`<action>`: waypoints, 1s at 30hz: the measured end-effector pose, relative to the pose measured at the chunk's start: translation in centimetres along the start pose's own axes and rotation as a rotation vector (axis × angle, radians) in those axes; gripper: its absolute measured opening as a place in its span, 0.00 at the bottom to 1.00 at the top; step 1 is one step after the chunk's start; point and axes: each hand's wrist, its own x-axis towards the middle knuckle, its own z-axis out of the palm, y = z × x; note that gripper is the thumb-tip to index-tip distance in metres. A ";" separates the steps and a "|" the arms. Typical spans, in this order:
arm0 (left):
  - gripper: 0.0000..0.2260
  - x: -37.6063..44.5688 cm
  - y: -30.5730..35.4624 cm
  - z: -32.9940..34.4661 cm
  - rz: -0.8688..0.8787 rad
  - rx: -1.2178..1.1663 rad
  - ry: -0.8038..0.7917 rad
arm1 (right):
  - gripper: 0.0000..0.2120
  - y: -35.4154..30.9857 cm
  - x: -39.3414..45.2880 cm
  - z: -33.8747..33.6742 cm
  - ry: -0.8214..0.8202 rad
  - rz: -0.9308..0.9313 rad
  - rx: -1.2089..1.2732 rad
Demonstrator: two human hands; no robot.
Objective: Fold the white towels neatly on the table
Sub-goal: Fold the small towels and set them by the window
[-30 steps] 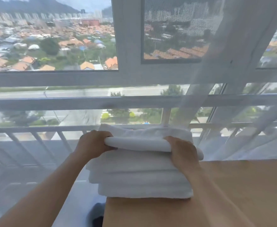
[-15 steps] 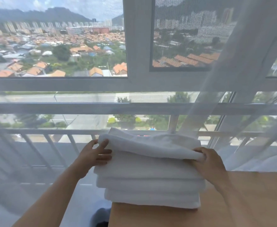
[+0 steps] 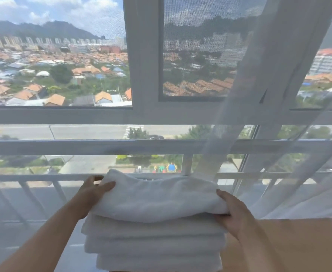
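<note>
Towel (image 3: 157, 197) between left hand (image 3: 91, 195) and right hand (image 3: 232, 214).

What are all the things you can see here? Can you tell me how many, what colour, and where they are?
top towel: 1, white, on top of the pile, held at both ends
folded towels: 3 layers showing, white, stacked under the top one at the table's left end
table: 1, light wood, bottom right
curtain: 1, sheer white, hanging on the right, reaching down behind the table
window frame: white, across the whole view, with a dark mesh screen in the middle pane
railing: white bars, behind the towels
left hand: 1, at the top towel's left end, thumb on top, fingers behind it
right hand: 1, gripping the top towel's right end
</note>
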 end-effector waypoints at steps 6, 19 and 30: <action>0.12 -0.6 -0.1 -0.8 0.162 -0.124 0.047 | 0.17 -1.3 -0.6 1.1 -0.127 -0.554 -0.289; 0.13 -0.5 -2.6 -1.3 0.141 -0.049 0.008 | 0.23 -0.6 1.2 0.0 -0.312 0.035 -0.101; 0.19 0.8 -3.3 -2.2 0.028 -0.076 -0.079 | 0.21 -0.3 1.0 -1.6 -0.386 -0.199 0.008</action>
